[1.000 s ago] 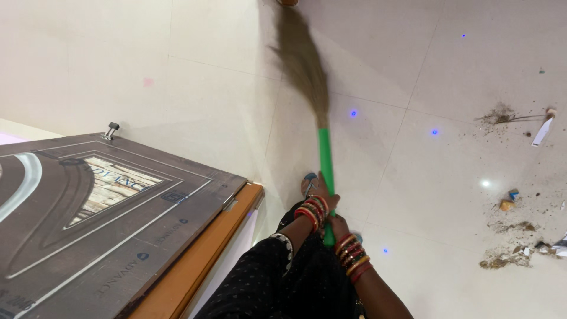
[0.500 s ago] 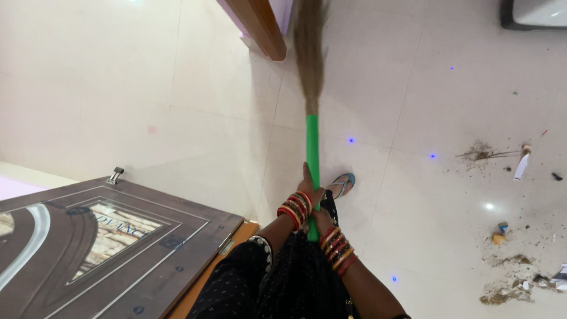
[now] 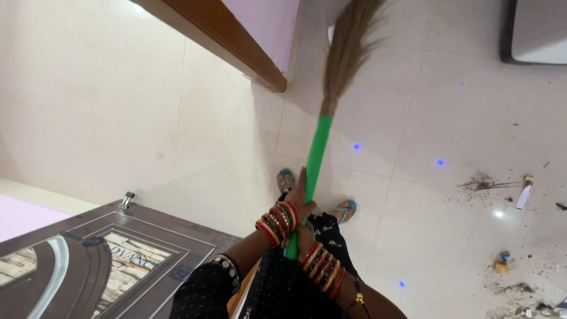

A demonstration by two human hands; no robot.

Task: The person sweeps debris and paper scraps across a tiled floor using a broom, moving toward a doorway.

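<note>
A grass broom with a green handle point(image 3: 315, 155) and a tan brush head point(image 3: 349, 50) points away from me over the pale tiled floor. My left hand point(image 3: 298, 197), with red and gold bangles on the wrist, grips the green handle higher up. My right hand point(image 3: 305, 234), also bangled, grips the handle's near end just below it. The brush tip reaches toward the corner of a wooden door frame point(image 3: 236, 44). My feet in blue sandals point(image 3: 344, 210) stand under the hands.
A dark patterned door point(image 3: 106, 266) stands open at lower left, with a metal latch point(image 3: 125, 201) on its top edge. Dust, scraps and paper bits point(image 3: 508, 189) lie on the tiles at right. A dark-edged white object point(image 3: 534, 32) sits top right.
The view has tilted up, showing more of the door frame. The broom has swung so its brush now leans to the right, and my hands have shifted slightly down-left along with it.
</note>
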